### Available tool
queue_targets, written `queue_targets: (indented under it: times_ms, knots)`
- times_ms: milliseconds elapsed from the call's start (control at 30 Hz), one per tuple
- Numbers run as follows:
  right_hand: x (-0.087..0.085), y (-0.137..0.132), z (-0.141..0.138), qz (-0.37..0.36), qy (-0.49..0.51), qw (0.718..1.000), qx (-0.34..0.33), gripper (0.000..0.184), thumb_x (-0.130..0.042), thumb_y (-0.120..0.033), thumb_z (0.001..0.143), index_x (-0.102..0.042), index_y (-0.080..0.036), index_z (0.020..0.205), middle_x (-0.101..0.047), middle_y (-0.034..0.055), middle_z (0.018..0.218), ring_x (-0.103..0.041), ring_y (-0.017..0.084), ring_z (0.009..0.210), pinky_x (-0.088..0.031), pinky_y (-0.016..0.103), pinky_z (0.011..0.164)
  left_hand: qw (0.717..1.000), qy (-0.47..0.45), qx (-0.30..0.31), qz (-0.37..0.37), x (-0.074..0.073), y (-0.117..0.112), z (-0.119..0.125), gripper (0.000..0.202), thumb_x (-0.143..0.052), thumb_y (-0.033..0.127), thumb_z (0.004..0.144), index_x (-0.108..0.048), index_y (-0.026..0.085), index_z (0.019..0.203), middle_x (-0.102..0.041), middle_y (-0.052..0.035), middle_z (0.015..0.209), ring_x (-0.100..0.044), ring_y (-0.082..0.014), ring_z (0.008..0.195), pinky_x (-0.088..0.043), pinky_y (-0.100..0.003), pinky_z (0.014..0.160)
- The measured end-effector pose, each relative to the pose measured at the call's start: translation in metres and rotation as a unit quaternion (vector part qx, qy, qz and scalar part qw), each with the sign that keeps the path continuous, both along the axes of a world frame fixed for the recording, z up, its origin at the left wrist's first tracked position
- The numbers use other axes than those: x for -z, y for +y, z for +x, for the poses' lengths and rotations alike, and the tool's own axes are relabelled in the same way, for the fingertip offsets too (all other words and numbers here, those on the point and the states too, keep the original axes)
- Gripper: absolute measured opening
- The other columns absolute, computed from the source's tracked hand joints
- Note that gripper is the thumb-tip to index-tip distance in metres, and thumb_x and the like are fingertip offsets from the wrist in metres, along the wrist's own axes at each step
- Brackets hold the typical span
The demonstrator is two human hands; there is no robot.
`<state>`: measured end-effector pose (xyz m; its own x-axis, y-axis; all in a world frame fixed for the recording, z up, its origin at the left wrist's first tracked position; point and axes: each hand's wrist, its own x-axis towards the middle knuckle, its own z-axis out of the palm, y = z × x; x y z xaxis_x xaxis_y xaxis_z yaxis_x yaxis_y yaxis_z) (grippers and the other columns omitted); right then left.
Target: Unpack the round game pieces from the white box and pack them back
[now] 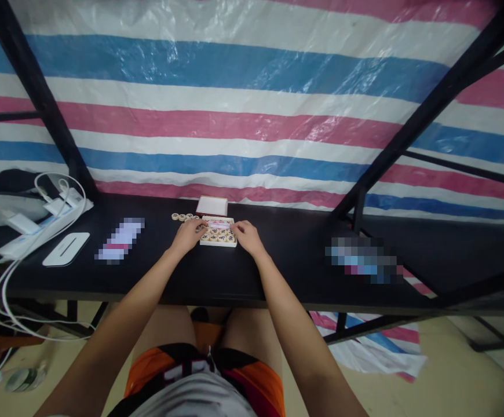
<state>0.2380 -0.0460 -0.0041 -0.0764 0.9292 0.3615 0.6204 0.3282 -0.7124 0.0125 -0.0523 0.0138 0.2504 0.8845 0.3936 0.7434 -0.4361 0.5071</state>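
Note:
A small white open box [218, 244] on the black table holds several round xiangqi pieces [219, 236] with dark characters. Across its back part lies a pale strip with pink marks [219, 225], perhaps folded paper or plastic. At the box's left wall, my left hand [188, 235] has its fingers pinched together; what is between them is too small to tell. My right hand [247, 236] is at the right wall, fingertips closed by the strip's right end, and its grip is partly hidden. Loose xiangqi pieces [182, 217] sit in a row behind my left hand.
Behind the box rests its lid [212, 206]. To the left lie a blurred phone-like item [120, 238], a white flat device [66, 249] and a power strip [39, 229] with cables. A pixelated item [362, 259] is at right. Black metal posts [47, 98] frame a striped sheet [234, 127].

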Motion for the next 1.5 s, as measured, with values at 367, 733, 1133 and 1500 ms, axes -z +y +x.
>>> queue_targets:
  times_ms: [367,733,1133,1500]
  knots:
    - [0.001,0.001,-0.001,0.000,0.000,1.000,0.004,0.026,-0.050,-0.036,0.085,-0.069,-0.019,0.078,-0.056,0.0027,0.081,-0.055,0.015,0.078,-0.040,0.027,0.080,1.000,0.000,-0.014,-0.016,0.000,0.003,0.001,0.019,-0.053,0.028,0.086,-0.067,0.018,0.095,-0.068,-0.0055,0.095,-0.061,-0.0201,0.084,-0.046,-0.030,0.078]
    - [-0.001,0.000,0.000,-0.006,0.006,1.000,-0.001,0.024,-0.051,-0.034,0.085,-0.069,-0.020,0.080,-0.057,0.0028,0.083,-0.056,0.015,0.079,-0.041,0.028,0.081,1.000,0.030,-0.003,-0.007,0.005,0.006,0.001,0.030,-0.050,0.031,0.086,-0.064,0.017,0.109,-0.064,-0.0085,0.107,-0.057,-0.0236,0.102,-0.044,-0.036,0.092]
    - [-0.001,-0.001,0.000,-0.008,0.004,1.000,-0.004,0.023,-0.051,-0.034,0.085,-0.069,-0.020,0.079,-0.056,0.0030,0.083,-0.056,0.016,0.080,-0.041,0.028,0.082,0.998,0.047,-0.010,-0.033,0.008,0.002,-0.001,0.033,-0.050,0.032,0.083,-0.065,0.020,0.110,-0.058,-0.0084,0.107,-0.052,-0.0256,0.107,-0.041,-0.042,0.097]
    - [-0.002,-0.001,0.000,-0.011,-0.004,1.000,-0.002,0.026,-0.050,-0.035,0.085,-0.069,-0.020,0.079,-0.056,0.0030,0.082,-0.056,0.016,0.079,-0.041,0.028,0.081,0.998,0.060,-0.016,-0.013,0.002,-0.004,-0.002,0.027,-0.047,0.035,0.088,-0.066,0.020,0.100,-0.057,-0.0079,0.101,-0.052,-0.0240,0.104,-0.042,-0.040,0.095]
